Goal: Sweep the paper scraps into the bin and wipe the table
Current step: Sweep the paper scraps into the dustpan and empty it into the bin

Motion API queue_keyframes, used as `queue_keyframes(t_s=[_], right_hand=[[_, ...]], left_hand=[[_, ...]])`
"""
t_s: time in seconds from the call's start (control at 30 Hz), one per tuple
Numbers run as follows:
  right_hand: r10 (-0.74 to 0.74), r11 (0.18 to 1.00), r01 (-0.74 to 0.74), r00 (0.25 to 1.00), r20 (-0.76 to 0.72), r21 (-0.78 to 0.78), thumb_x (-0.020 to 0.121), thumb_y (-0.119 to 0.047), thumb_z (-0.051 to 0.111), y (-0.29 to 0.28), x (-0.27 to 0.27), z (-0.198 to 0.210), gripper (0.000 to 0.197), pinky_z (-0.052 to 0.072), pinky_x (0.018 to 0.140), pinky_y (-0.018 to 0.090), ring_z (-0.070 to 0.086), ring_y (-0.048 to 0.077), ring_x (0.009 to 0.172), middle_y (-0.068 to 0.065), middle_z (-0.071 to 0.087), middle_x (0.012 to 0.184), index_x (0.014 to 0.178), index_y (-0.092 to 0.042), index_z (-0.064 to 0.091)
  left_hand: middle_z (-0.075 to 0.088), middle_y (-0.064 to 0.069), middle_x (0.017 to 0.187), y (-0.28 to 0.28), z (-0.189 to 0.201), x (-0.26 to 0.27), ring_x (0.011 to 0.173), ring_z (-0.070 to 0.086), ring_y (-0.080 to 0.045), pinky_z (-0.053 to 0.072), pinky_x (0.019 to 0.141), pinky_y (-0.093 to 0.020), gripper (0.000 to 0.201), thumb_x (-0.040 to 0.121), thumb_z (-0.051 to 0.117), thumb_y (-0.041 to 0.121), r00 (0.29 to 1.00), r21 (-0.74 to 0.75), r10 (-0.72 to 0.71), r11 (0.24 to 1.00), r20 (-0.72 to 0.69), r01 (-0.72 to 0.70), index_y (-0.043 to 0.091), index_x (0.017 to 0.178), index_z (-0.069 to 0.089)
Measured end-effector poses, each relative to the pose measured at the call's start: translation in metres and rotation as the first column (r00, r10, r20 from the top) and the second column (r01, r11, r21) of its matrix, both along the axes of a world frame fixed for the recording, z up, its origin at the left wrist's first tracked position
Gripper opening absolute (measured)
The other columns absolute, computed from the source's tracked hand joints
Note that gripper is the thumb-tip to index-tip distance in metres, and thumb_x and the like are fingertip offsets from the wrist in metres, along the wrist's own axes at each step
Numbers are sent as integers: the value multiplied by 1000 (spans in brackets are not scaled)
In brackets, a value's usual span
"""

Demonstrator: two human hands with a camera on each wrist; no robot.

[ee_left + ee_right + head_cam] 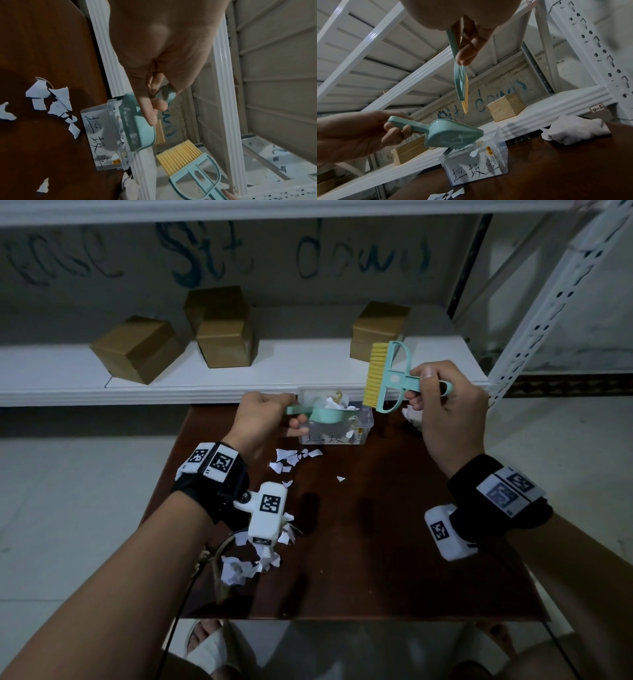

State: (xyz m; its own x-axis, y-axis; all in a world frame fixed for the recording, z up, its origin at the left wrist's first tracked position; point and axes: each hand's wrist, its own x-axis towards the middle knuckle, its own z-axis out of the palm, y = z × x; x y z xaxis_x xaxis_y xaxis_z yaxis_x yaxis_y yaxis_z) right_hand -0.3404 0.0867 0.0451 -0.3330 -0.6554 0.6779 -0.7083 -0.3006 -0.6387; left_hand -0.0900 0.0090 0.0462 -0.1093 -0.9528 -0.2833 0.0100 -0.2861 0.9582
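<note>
Left hand (262, 419) grips the handle of a mint dustpan (325, 414), fingers curled round it. Pan is tipped, mouth down over the bin (363, 436), a clear plastic box with a handwritten label on its front wall, standing at the far edge of the table (394, 542). In the right wrist view the dustpan (447, 136) lip sits just over the bin (488, 166) opening, a scrap showing below the lip. White scraps are visible inside the bin.

Right hand (442, 412) holds the brush (387, 378) by its handle, thumb on top and fingers curled under. Brush is raised above and just right of the bin, yellow bristles pointing left, clear of the table.

Paper scraps still on the table: one cluster (291, 460) just in front of the bin, a single small piece (340, 478) a bit nearer, a bigger pile (253, 559) near the front-left, partly hidden behind the left wrist camera. Left wrist view shows the near-bin cluster (51, 102) beside the bin (97, 135).

Crumpled white cloth (573, 129) lies on the table to the right of the bin, at the far edge, untouched by either hand.

Behind the table: a white shelf (68, 385) with several cardboard boxes (137, 350).
</note>
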Motion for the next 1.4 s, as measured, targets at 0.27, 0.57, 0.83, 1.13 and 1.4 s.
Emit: queue_keyframes(t_s=[0.27,0.57,0.83,1.13,1.4], right_hand=[[0,1000,0,1000,20,1,110,-33,42,1,0,2,39,62,64,39,75,12,79,6,75,89,106,-7,71],[-25,1000,25,997,71,9,109,-35,42,-2,-7,4,40,62,67,45,76,14,79,7,75,88,106,-7,71],[-29,999,29,999,35,15,110,-36,41,0,-4,4,41,63,67,44,75,13,78,5,75,88,106,-8,71],[-25,999,23,998,59,34,110,-36,42,0,-4,4,40,63,67,43,75,12,79,5,75,91,107,-8,71],[-16,994,4,993,117,106,107,-38,42,-2,-3,-2,44,58,57,52,71,15,63,2,71,70,90,-8,70]], left_hand=[[65,-22,72,0,4,5,49,61,-16,64,62,-30,30,102,60,8,999,28,-27,999,39,26,-21,101,67],[65,-19,68,1,12,4,49,62,-17,66,67,-36,27,102,59,11,1000,36,10,999,-4,-10,-14,96,65],[62,-23,74,-2,14,9,50,61,-17,63,61,-31,31,102,57,10,999,32,41,999,-20,-41,-20,102,62],[60,-14,57,-3,20,12,49,56,-17,62,59,-33,23,98,57,9,984,-21,160,987,-75,-162,-10,87,62],[60,-17,70,6,29,23,53,54,-16,63,61,-30,17,96,61,3,988,-52,107,992,-109,-113,-11,104,67]])
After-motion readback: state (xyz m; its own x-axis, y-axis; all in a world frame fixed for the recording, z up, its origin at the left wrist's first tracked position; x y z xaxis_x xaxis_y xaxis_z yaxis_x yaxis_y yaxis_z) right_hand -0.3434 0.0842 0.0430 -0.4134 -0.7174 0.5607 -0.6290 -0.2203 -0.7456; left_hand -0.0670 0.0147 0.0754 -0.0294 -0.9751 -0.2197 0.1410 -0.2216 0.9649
